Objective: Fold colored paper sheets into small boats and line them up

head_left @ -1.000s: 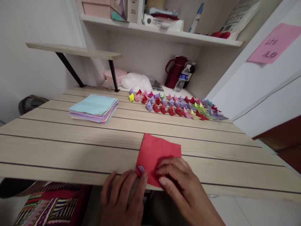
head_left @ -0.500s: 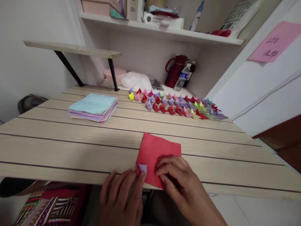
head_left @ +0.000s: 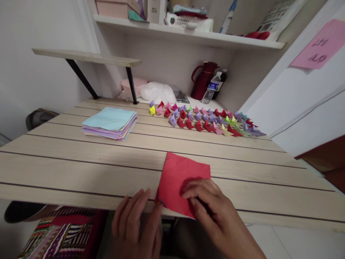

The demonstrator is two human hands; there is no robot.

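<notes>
A red sheet of paper (head_left: 178, 172) lies near the table's front edge, its lower left corner slightly lifted with a thin purple edge showing. My left hand (head_left: 138, 219) is at that corner; its fingers are stretched out and apart, and the index fingertip touches the corner. Its thumb is mostly hidden. On the paper's right side rests my right hand (head_left: 208, 201), fingers curled, with thumb and index drawn together on the lower right part of the sheet. Several small folded paper boats (head_left: 199, 125) in red, purple, pink, yellow and green stand in rows farther back.
A stack of coloured paper (head_left: 107, 120), light blue on top, sits at the left. Behind are a raised wooden shelf (head_left: 88, 57), a white plastic bag (head_left: 157, 92), a dark red thermos jug (head_left: 203, 81) and a water bottle (head_left: 211, 88). Patterned fabric (head_left: 61, 230) lies below the table's edge.
The lower left corner, folded up earlier with its purple underside showing, has come down nearly flat. My left fingers have shifted slightly left. My right hand stays on the paper.
</notes>
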